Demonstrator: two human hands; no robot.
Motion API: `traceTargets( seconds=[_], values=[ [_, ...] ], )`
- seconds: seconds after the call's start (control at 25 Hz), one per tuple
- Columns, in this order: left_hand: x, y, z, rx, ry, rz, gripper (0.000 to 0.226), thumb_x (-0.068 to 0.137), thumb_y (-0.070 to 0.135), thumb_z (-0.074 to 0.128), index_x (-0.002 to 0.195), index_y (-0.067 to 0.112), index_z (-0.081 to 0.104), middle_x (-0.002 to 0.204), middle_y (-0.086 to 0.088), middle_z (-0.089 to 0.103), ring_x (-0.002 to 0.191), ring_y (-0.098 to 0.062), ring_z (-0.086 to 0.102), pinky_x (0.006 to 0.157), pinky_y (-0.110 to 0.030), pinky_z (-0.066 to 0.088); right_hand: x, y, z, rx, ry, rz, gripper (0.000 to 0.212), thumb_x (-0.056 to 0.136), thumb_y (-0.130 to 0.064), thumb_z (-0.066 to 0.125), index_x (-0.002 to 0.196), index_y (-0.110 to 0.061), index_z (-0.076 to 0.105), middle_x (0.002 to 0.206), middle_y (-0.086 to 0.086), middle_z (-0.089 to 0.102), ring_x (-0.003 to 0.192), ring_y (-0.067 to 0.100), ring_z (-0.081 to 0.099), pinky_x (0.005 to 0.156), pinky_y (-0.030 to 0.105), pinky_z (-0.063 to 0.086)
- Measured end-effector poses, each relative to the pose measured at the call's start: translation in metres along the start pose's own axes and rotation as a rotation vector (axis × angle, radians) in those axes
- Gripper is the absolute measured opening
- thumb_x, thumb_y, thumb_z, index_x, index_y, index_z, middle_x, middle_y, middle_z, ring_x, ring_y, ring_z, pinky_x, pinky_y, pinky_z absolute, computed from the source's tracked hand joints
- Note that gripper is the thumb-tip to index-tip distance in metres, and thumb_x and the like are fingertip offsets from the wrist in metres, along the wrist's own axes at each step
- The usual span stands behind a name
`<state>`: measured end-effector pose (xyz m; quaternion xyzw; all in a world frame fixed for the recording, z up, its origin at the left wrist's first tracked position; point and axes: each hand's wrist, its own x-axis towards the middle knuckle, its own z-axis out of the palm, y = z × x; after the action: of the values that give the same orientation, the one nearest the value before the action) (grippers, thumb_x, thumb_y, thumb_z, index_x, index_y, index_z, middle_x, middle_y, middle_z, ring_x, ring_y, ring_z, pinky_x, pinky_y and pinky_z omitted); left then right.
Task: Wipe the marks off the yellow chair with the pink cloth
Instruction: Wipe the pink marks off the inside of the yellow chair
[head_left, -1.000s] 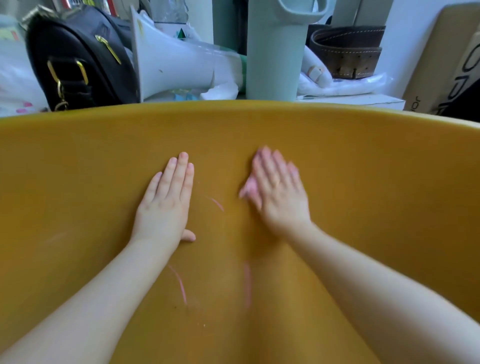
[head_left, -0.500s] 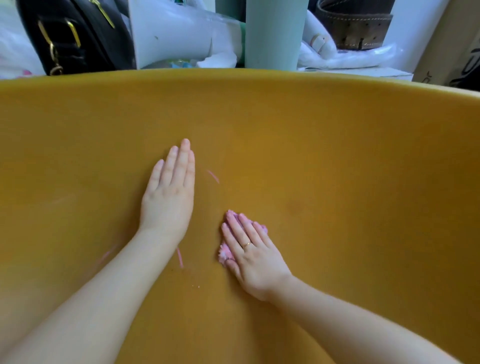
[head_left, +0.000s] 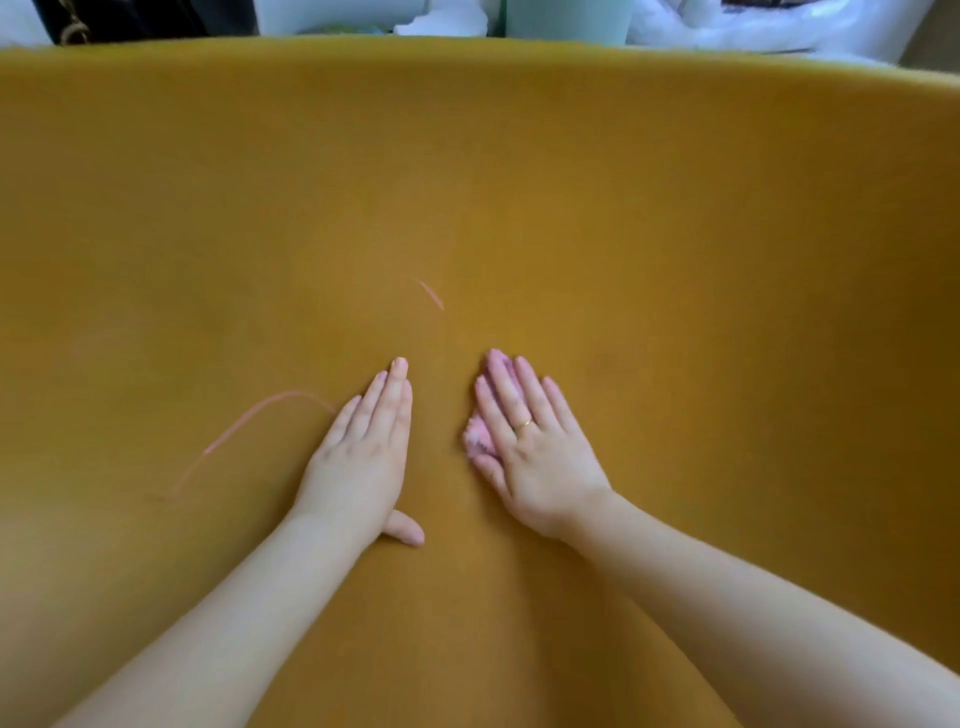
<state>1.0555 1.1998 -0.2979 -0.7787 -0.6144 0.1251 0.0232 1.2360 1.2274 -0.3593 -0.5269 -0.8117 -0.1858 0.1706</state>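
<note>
Two hands flat on the yellow chair (head_left: 675, 234)

The left hand (head_left: 358, 457) lay palm-down, fingers straight. Just beside it, the right hand (head_left: 530, 447) pressed the pink cloth (head_left: 478, 439) under flat fingers, a ring showing. A short pink mark (head_left: 431, 294) sat above the hands; a long curved mark (head_left: 244, 431) ran to the left.

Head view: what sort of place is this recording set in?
Likely a cluttered indoor storage or office corner, though little of it shows. A large yellow chair fills the view; behind its top edge sit a black bag, a pale green container and clear plastic wrapping.
</note>
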Motion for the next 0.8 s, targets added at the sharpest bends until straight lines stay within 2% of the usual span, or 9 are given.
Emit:
traceTargets(
  seconds=[0.12, 0.24, 0.28, 0.36, 0.48, 0.6, 0.64, 0.72, 0.8],
  values=[
    [-0.002, 0.003, -0.002, -0.017, -0.016, -0.019, 0.140, 0.059, 0.062, 0.072, 0.143, 0.000, -0.022, 0.145, -0.009, -0.040, 0.144, -0.021, -0.020, 0.117, -0.031, -0.006, -0.040, -0.020, -0.005, 0.024, -0.144, -0.130, 0.059, 0.097, -0.046, 0.011, 0.139, -0.012, 0.037, 0.149, 0.006, 0.032, 0.137, 0.023, 0.028, 0.108, 0.036, 0.018],
    [-0.007, 0.005, -0.007, -0.030, -0.043, -0.047, 0.138, 0.061, 0.061, 0.072, 0.144, 0.003, -0.021, 0.149, -0.008, -0.036, 0.144, -0.019, -0.019, 0.117, -0.031, -0.004, -0.012, 0.050, -0.031, -0.082, -0.070, -0.142, 0.055, 0.089, -0.041, 0.029, 0.132, -0.013, 0.048, 0.140, 0.007, 0.047, 0.126, 0.028, 0.047, 0.100, 0.042, 0.039],
    [-0.006, 0.006, -0.007, -0.026, -0.050, -0.054, 0.138, 0.061, 0.060, 0.072, 0.144, 0.003, -0.021, 0.150, -0.008, -0.035, 0.144, -0.019, -0.020, 0.117, -0.031, -0.004, 0.001, 0.085, -0.041, -0.186, -0.044, -0.099, 0.055, 0.088, -0.039, 0.031, 0.133, -0.013, 0.047, 0.140, 0.007, 0.047, 0.126, 0.029, 0.047, 0.101, 0.042, 0.038],
    [-0.006, 0.008, -0.009, -0.007, -0.064, -0.076, 0.138, 0.062, 0.061, 0.072, 0.144, 0.003, -0.022, 0.150, -0.008, -0.035, 0.144, -0.018, -0.020, 0.117, -0.031, -0.003, 0.017, 0.135, -0.061, -0.279, -0.021, 0.004, 0.058, 0.090, -0.040, 0.028, 0.139, -0.011, 0.037, 0.148, 0.006, 0.034, 0.133, 0.029, 0.036, 0.111, 0.038, 0.016],
    [-0.006, 0.014, -0.011, 0.031, -0.081, -0.132, 0.138, 0.061, 0.059, 0.074, 0.144, 0.004, -0.023, 0.150, -0.007, -0.035, 0.144, -0.018, -0.019, 0.117, -0.031, -0.003, 0.007, 0.087, -0.044, -0.134, -0.066, 0.229, 0.067, 0.088, -0.045, 0.018, 0.145, -0.009, 0.020, 0.152, 0.004, 0.001, 0.141, 0.024, 0.004, 0.110, 0.034, -0.011],
    [-0.006, 0.022, -0.014, 0.082, -0.079, -0.195, 0.138, 0.061, 0.058, 0.074, 0.144, 0.005, -0.022, 0.151, -0.006, -0.033, 0.145, -0.018, -0.016, 0.117, -0.032, -0.004, -0.042, -0.017, -0.013, 0.087, -0.162, 0.151, 0.068, 0.086, -0.045, 0.021, 0.141, -0.006, 0.031, 0.152, 0.011, 0.016, 0.138, 0.027, 0.010, 0.111, 0.038, 0.004],
    [-0.007, 0.024, -0.016, 0.079, -0.074, -0.212, 0.136, 0.062, 0.059, 0.073, 0.145, 0.006, -0.022, 0.152, -0.005, -0.032, 0.145, -0.019, -0.016, 0.117, -0.033, -0.005, -0.052, -0.038, -0.014, 0.130, -0.220, 0.082, 0.069, 0.086, -0.046, 0.017, 0.141, -0.006, 0.025, 0.152, 0.011, 0.012, 0.138, 0.028, 0.007, 0.112, 0.039, 0.006],
    [-0.021, 0.025, -0.017, 0.055, -0.063, -0.251, 0.130, 0.066, 0.060, 0.070, 0.146, 0.008, -0.019, 0.153, -0.003, -0.031, 0.145, -0.021, -0.017, 0.117, -0.034, -0.005, -0.053, -0.039, -0.023, 0.205, -0.330, -0.056, 0.072, 0.082, -0.048, -0.002, 0.144, -0.012, 0.001, 0.150, 0.002, -0.016, 0.140, 0.026, -0.010, 0.114, 0.036, -0.006],
    [-0.049, 0.017, -0.009, 0.016, -0.032, -0.304, 0.124, 0.070, 0.061, 0.065, 0.147, 0.009, -0.017, 0.153, -0.003, -0.029, 0.145, -0.020, -0.016, 0.117, -0.033, -0.004, -0.030, -0.007, -0.026, 0.217, -0.270, -0.056, 0.070, 0.082, -0.048, -0.008, 0.146, -0.019, -0.005, 0.148, -0.007, -0.022, 0.142, 0.021, -0.011, 0.111, 0.030, -0.014]
  ],
)
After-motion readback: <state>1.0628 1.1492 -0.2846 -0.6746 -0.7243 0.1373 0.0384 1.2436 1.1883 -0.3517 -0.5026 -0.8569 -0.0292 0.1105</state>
